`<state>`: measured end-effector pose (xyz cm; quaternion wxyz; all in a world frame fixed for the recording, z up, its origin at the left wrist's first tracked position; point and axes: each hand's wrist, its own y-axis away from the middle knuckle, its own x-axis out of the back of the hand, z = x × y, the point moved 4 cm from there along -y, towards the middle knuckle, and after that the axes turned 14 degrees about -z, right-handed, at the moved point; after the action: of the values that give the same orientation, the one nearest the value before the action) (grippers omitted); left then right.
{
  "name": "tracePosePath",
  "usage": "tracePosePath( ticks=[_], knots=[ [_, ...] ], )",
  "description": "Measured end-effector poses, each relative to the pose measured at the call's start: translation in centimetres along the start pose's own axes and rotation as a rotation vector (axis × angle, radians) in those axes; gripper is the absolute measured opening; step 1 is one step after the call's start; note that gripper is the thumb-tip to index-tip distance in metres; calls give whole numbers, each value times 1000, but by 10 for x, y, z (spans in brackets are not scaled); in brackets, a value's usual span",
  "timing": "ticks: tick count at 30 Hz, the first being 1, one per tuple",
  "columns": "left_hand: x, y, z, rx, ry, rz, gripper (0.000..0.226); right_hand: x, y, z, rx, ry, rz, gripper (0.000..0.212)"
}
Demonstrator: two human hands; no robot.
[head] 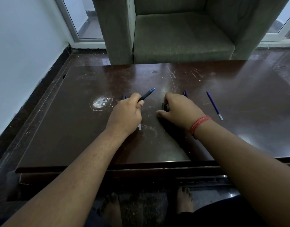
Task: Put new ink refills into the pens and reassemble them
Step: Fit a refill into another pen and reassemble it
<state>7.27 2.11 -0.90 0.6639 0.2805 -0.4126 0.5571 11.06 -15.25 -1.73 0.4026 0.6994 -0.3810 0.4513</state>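
My left hand [126, 113] is closed around a dark pen barrel [146, 94] whose blue end points up and to the right, above the dark brown table [72, 128]. My right hand [178, 108] rests on the table with its fingers curled onto a small dark pen part [164, 106]. A loose blue ink refill [214, 104] lies on the table to the right of that hand. Another blue pen piece [185, 93] peeks out behind my right hand, and one more [124, 97] behind my left. A thin refill tip [140, 126] shows under my left wrist.
A white scuffed patch [100, 102] marks the table left of my hands. A grey-green armchair [180, 35] stands just beyond the far table edge. A white wall [21, 54] runs along the left. My bare feet [184, 199] are under the table's near edge.
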Motion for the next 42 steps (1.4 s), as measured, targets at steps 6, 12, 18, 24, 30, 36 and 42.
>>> tracePosePath(
  ticks=[6, 12, 18, 24, 30, 36, 42],
  knots=[
    [-2, 1, -3, 28, -10, -22, 16, 4, 0, -2, 13, 64, -41, 19],
    [-7, 1, -1, 35, -8, -46, 17, 28, 5, 16, 40, -441, 197, 22],
    [-10, 1, 2, 39, -13, -63, 16, 33, 12, 17, 135, -685, 256, 23],
    [-13, 2, 6, 4, -34, -89, 15, 30, 12, 8, 189, -612, 236, 24],
    [-15, 2, 10, -24, -45, -106, 14, 26, 13, -2, 241, -543, 175, 19],
    [-11, 3, 13, -54, -1, -73, 13, 20, 15, -10, 245, -836, 199, 10],
    [-7, 4, 15, -55, 3, -35, 11, 15, 13, -18, 254, -1004, 205, 9]
  ],
)
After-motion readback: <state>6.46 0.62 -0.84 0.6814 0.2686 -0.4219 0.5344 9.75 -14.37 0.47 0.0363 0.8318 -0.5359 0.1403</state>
